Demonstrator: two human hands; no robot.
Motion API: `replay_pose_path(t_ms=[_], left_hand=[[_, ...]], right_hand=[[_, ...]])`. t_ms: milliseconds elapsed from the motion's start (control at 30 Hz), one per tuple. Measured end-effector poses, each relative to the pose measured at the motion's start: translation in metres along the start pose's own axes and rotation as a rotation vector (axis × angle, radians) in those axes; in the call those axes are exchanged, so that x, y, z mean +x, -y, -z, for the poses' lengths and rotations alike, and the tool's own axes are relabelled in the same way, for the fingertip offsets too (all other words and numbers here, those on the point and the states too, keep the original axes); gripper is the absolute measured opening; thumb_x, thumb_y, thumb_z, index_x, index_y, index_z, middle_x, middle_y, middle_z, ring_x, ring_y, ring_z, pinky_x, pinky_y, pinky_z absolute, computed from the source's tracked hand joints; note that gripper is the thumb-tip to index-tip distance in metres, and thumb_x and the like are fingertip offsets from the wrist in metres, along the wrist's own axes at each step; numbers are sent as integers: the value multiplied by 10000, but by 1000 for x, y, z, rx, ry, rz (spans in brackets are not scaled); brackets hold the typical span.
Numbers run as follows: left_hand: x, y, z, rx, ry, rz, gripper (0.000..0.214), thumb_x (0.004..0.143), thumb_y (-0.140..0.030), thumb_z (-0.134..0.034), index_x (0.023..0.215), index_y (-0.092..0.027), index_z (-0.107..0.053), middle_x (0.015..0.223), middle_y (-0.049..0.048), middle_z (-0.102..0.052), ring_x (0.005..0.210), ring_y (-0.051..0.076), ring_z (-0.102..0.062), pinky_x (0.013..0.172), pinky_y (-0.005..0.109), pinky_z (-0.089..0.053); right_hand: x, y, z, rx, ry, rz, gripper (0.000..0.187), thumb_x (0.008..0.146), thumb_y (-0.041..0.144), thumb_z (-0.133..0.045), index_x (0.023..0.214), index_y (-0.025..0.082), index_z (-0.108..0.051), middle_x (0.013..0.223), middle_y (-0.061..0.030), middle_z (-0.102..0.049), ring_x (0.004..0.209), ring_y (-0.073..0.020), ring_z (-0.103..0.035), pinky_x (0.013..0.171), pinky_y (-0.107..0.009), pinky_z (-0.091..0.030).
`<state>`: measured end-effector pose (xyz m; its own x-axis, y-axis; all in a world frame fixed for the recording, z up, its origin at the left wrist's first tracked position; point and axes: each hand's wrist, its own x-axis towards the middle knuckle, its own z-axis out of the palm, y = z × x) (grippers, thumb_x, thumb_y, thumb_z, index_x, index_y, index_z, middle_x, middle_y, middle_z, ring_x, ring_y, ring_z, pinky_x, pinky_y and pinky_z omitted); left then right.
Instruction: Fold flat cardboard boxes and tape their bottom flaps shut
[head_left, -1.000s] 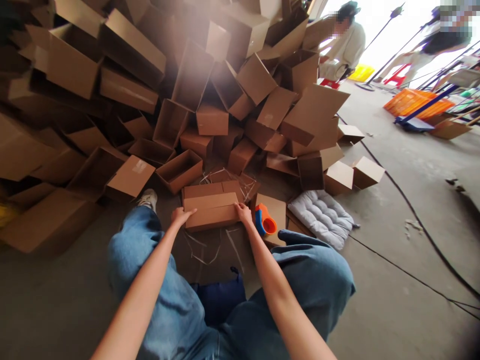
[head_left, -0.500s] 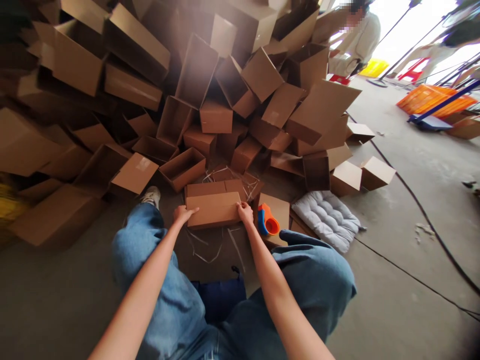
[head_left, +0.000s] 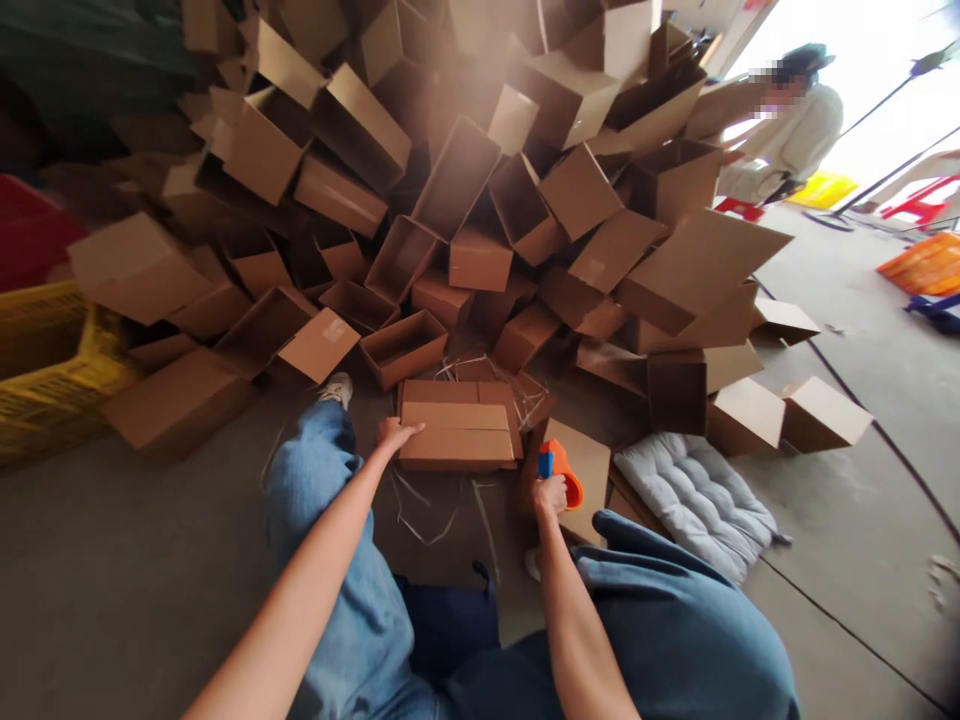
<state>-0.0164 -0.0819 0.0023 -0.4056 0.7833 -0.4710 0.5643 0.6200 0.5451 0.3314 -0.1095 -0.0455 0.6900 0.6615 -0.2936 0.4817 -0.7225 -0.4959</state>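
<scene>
On a grey concrete floor (head_left: pixel 150 610), between a seated person's knees in blue denim (head_left: pixel 319 485), lies a long, low brown cardboard box (head_left: pixel 457 442). The left hand (head_left: pixel 394 435) holds its left end, thumb over the top, fingers curled at the side. The right hand (head_left: pixel 551 495), apart from the box, is closed on an orange and blue plastic tool (head_left: pixel 562 458), apparently a tape dispenser, over a second brown carton (head_left: pixel 594 462) just to the right; whether it is lifted cannot be told. Steadying well likely means light left-hand pressure that neither dents the cardboard nor skews its seam, while the right takes a firm grip. The box's long axis runs left to right; the tool slants, its round orange opening toward the near right
</scene>
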Motion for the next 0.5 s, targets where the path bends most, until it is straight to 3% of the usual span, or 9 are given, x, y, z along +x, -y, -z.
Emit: replay_pose_path(t_ms=[100,167,333,433,500], left_hand=[[1,0,0,-5,-2,8,398,761,-453,-846,995,-137,-788,1160,224,-768,1151,379,-712,861,364,-551],[1,-1,0,0,1,11,411,762,-455,-844,1008,-131,-789,1163,228,-766,1157,382,-709,872,370,-551],[5,1,-2,-2,1,3,462,778,-469,-830,1072,-115,-785,1191,228,-757,1167,374,-706,871,365,-552],[6,4,-2,-10,10,-15,472,774,-486,-828,1067,-118,-788,1189,218,-761,1155,366,-712,848,352,-556],[6,6,-3,-7,15,-28,460,772,-503,-824,1034,-126,-796,1157,210,-772,1133,365,-721,832,352,-558]], right_hand=[[11,16,14,94,49,18,173,805,338,-614,874,180,-611,980,-239,-699,1057,-429,-690,861,-540,-510],[18,31,24,199,86,71,162,758,356,-633,784,216,-555,871,-165,-693,966,-371,-699,827,-462,-518],[14,80,40,598,228,282,278,756,513,-543,761,246,-467,723,-2,-597,669,-166,-562,671,-294,-489],[-6,112,36,777,322,333,407,785,659,-446,714,260,-402,646,30,-515,601,-137,-492,635,-270,-474],[-22,134,27,890,524,352,492,795,741,-400,699,261,-440,615,24,-504,587,-147,-498,619,-272,-465]])
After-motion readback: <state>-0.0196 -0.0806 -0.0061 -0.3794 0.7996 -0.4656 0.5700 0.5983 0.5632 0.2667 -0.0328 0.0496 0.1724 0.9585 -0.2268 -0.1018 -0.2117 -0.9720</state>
